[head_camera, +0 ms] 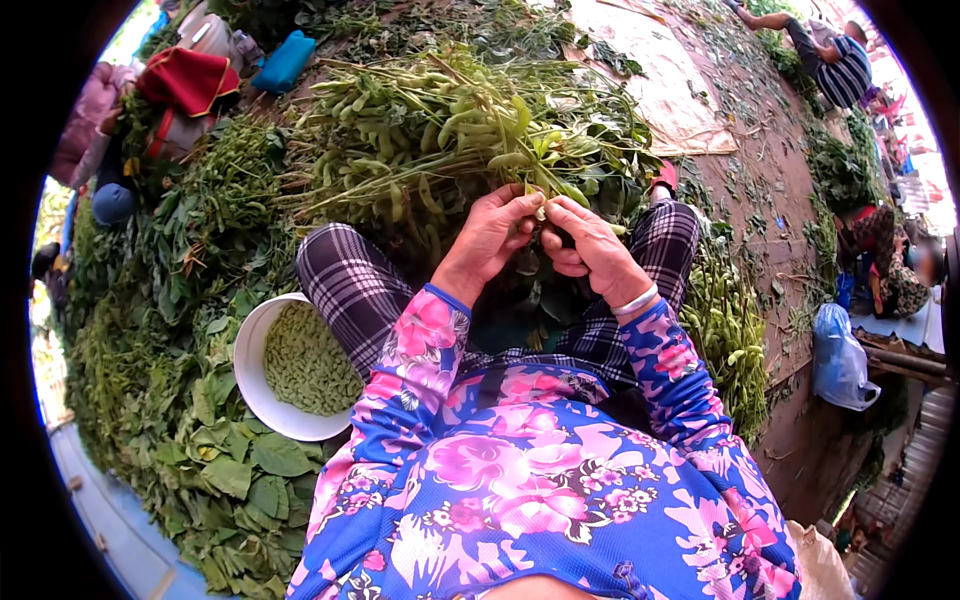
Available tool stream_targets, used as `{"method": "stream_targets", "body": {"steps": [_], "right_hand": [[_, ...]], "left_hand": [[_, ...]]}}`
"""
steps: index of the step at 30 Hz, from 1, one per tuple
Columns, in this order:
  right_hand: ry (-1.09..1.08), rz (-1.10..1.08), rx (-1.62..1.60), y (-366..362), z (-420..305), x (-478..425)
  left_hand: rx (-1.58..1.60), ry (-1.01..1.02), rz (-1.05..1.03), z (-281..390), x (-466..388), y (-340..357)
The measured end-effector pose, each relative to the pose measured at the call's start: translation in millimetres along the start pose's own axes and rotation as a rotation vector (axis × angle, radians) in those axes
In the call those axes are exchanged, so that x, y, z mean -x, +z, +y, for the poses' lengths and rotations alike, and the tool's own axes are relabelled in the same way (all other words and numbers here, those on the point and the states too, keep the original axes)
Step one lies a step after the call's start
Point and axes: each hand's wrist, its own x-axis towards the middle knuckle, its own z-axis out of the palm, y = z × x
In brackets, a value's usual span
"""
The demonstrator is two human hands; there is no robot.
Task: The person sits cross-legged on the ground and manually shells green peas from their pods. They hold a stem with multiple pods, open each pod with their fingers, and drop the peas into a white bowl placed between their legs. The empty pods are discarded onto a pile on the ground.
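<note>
My left hand and my right hand meet above my lap, thumbs and fingertips pinched around a green bean pod, mostly hidden by the fingers. Just beyond them lies a large heap of cut bean plants with plump green pods and stalks. A white bucket stands beside my knee on the left, holding many shelled green beans. My right wrist wears a pale bangle.
Leafy plants are piled along the left. More podded stalks lie by my right leg. A pale sheet covers ground beyond the heap. A plastic bag is at right. Other people sit at both edges, near a red cloth.
</note>
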Motion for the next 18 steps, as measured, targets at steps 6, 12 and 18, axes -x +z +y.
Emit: {"method": "stream_targets", "body": {"steps": [6,12,18], "right_hand": [[-0.336,0.274,0.434,10.6,7.6,-6.9],[-0.691,0.376,0.931,10.3,20.6,-14.8],[-0.626,0.240,0.965,10.8,2.3,-17.4]], "left_hand": [[0.014,0.026,0.069,-14.3,1.3,0.4],[0.024,0.015,0.069,-15.7,0.5,-4.2],[0.104,-0.017,0.009,-17.1,-4.5,-13.4]]}}
